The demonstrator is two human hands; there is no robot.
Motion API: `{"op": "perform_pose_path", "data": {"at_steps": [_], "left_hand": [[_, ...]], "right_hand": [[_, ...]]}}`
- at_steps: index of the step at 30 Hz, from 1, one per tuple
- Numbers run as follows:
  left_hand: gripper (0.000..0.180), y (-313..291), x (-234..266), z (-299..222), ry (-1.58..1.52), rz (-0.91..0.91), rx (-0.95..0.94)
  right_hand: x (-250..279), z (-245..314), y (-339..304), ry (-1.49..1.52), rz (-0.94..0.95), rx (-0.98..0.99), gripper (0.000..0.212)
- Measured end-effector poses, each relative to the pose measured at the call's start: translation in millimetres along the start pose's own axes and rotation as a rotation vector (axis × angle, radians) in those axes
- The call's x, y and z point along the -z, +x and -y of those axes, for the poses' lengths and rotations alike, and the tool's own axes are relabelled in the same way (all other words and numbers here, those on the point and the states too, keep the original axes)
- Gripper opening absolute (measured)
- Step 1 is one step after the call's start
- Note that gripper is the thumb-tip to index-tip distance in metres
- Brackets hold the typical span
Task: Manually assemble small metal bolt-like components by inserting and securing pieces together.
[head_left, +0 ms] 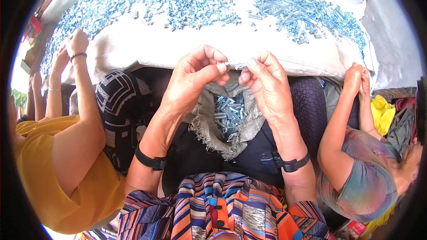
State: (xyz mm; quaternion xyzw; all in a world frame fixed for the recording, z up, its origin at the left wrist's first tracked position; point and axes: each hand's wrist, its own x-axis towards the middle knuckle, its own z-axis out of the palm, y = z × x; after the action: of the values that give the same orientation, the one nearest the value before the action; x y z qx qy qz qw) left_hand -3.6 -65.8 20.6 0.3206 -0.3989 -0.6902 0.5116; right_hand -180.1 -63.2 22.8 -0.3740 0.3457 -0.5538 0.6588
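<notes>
Both grips pinching small metal part (232, 65), cloth-covered table (213, 44), scattered metal pieces (195, 0)

The left hand (195, 73) and the right hand (267, 80) meet at chest height, their fingers (221, 67) pinching a small metal piece (235, 66) between them. Just below the fingers, a frayed cloth pouch (209, 126) on the lap holds a heap of small silvery parts (229, 113). Beyond the fingers, a cloth-covered desk (213, 40) carries wide piles of bluish metal parts (284, 0). Far left of the fingers, a person in yellow (66, 173) reaches to the desk; far right, another person's hands (358, 78) rest on its edge.
</notes>
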Motion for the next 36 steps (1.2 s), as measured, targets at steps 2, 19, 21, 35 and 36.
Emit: {"op": "perform_pose_path", "data": {"at_steps": [2, 19, 21, 35, 36], "left_hand": [[0.014, 0, 0, 1, -0.005, 0.01, -0.001], [0.017, -15, 14, -14, 0.01, 0.306, 0.106], [0.013, -15, 19, -6, -0.065, 0.387, 0.091], [0.019, 45, 41, -12, 0.912, -0.065, -0.16], [0.018, 56, 39, -13, 1.093, -0.142, -0.251]], "right_hand": [[-3, -2, 0, 0.044, 0.004, -0.019, 0.006], [-7, -17, -9, 0.324, 0.194, -0.364, 0.013], [-6, -21, -14, 0.415, 0.268, -0.409, 0.014], [33, 19, 12, -0.766, 0.014, -0.005, 0.013], [38, 23, 27, -0.909, -0.049, 0.059, 0.013]]}}
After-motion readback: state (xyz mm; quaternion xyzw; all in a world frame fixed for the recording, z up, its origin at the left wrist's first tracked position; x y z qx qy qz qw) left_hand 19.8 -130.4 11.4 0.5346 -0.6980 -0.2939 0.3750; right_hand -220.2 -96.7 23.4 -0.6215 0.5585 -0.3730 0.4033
